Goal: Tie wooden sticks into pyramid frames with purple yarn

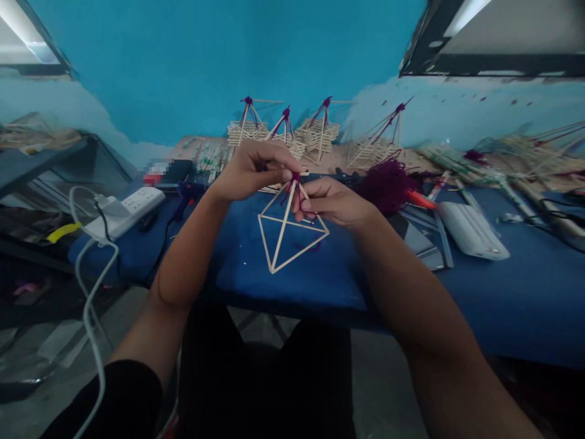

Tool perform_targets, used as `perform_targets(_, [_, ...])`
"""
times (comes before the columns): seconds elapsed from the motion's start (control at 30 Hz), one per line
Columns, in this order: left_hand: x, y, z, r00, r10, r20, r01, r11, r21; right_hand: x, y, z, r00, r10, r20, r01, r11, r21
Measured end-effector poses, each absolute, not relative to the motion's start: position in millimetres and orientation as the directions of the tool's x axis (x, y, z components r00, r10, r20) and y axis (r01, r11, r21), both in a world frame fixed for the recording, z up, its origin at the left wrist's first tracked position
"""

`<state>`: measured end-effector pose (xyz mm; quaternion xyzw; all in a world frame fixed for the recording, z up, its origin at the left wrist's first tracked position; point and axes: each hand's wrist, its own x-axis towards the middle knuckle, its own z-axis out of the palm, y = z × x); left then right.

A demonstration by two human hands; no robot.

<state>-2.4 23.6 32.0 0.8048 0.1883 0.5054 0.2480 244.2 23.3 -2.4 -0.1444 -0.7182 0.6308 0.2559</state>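
Power strip far left, blue glue gun next. Left hand pinching the top of the stick pyramid, mid-frame over the blue tabletop; can't tell if base touches. Purple yarn round its tip. Right hand gripping yarn just below. Yarn bundle, then white box.

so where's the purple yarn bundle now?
Head view, right of centre: the purple yarn bundle lies on the table, right of the right hand, with an orange object at its right edge.
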Motion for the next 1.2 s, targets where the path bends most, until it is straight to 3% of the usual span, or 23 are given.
perform_targets(0.27, [1.1,23.9,31.5,0.486,0.452,0.748,-0.053,-0.839,0.541,238.5,17.5,4.3,-0.866,0.474,0.160,-0.012,0.300,-0.954])
perform_targets(0.6, [-4.1,22.2,33.9,0.500,0.543,0.675,0.013,-0.784,0.621,246.8,29.1,1.6,-0.863,0.468,0.192,0.008,0.392,-0.920])
perform_targets(0.77, [-7.1,20.7,35.5,0.493,0.607,0.623,0.049,-0.734,0.677,257.3,41.1,-2.6,-0.586,0.773,0.243,-0.140,0.200,-0.970])
perform_targets(0.87, [-6.9,18.2,36.0,0.497,0.631,0.596,0.078,-0.716,0.694,254.3,40.6,1.4,-0.382,0.868,0.316,-0.269,0.223,-0.937])
perform_targets(1.03, [-3.6,14.6,34.1,0.479,0.674,0.563,0.162,-0.698,0.698,242.1,23.6,13.8,-0.210,0.862,0.462,-0.375,0.365,-0.852])
perform_targets(1.2, [0.6,11.5,34.0,0.384,0.731,0.564,0.298,-0.676,0.674,233.0,11.6,17.5,-0.175,0.759,0.628,-0.334,0.554,-0.763])
